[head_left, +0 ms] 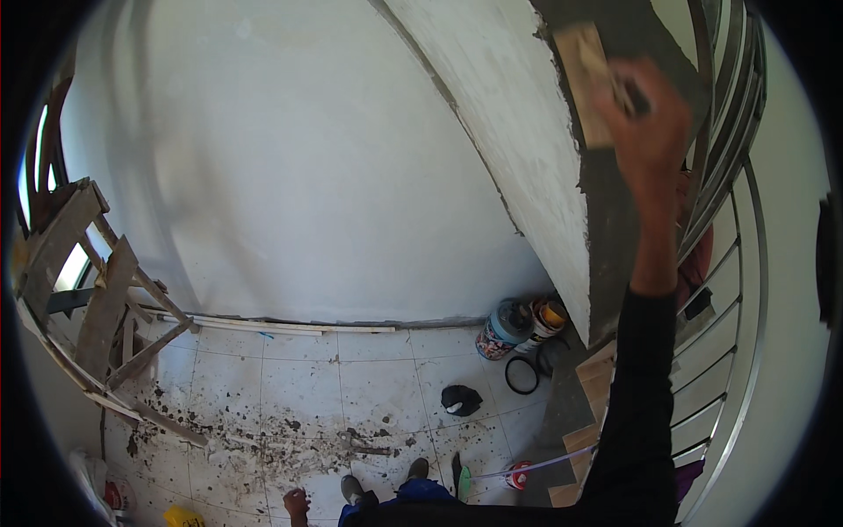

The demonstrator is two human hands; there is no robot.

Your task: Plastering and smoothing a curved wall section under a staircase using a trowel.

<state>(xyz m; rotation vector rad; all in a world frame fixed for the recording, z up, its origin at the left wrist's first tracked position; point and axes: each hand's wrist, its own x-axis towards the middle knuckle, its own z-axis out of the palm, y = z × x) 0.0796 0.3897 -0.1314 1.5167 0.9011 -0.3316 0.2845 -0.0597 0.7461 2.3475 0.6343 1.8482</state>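
Right hand raised overhead, fingers clamped on handle of wooden float; float face pressed flat vs. dark wet plaster strip, just beside ragged edge of the pale curved stair underside. Metal railing close on right, little side room. Left hand low by tiled floor's near edge, approx. closed in a fist, blurred, looks empty. Paint cans at wall base; floor centre open, mortar-spattered. Wooden scaffold at left edge.
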